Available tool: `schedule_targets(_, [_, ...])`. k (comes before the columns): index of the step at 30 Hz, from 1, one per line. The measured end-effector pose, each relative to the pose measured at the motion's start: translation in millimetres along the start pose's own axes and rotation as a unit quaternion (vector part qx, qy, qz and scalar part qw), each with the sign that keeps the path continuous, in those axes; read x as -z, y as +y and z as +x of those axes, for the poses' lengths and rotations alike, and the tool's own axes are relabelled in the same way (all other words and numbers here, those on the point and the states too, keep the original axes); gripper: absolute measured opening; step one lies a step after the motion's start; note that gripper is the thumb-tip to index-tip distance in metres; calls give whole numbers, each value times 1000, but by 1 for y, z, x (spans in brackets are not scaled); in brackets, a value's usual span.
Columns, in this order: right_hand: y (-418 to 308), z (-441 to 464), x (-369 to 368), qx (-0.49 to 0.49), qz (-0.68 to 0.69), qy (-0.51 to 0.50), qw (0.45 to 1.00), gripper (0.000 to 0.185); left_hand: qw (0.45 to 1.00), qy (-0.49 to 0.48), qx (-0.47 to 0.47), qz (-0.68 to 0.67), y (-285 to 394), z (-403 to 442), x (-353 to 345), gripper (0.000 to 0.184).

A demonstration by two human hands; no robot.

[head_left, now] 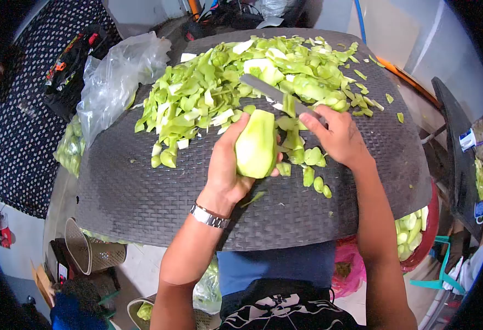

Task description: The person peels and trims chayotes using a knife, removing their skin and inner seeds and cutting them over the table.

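One pale fruit (256, 144) sits grasped in the left hand (235, 159); the right hand (336, 133) grips a knife (264, 88) over peelings (197, 104) on the worktop (142, 192).

Tabletop (137, 187) room left — peelings (197, 96) beyond

In my left fingers (236, 130) I hold a peeled pale-green fruit (257, 144), faceted and moist-looking, standing nearly upright with its narrower end away from me, above the woven counter (142, 192). My right fingers (314, 125) grip a knife (264, 88), its grey blade slanting forward and to the left (a bit of green peel (289, 104) is at it), over the heaped green peelings (197, 96) on the counter.
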State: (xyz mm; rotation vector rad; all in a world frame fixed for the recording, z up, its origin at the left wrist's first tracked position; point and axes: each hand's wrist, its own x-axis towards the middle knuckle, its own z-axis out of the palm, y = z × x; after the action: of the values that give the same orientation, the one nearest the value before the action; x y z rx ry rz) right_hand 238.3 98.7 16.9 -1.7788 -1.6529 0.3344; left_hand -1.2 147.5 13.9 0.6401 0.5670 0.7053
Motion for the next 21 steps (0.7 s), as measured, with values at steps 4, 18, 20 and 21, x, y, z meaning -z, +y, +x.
schedule_targets(4, [-5,-1,1,-136,59,-56,987,57,999,39,-34,5,1,5,2,47])
schedule_targets(18, [-29,-18,-21,70,-108,38,991,58,977,138,-144,81,-7,-1,0,45])
schedule_targets(20, [-7,-9,-18,25,-15,28,999,58,982,110,-137,74,-8,3,2,52])
schedule_targets(21, [-8,-5,-16,4,32,23,999,58,985,108,-125,46,-6,2,-2,51])
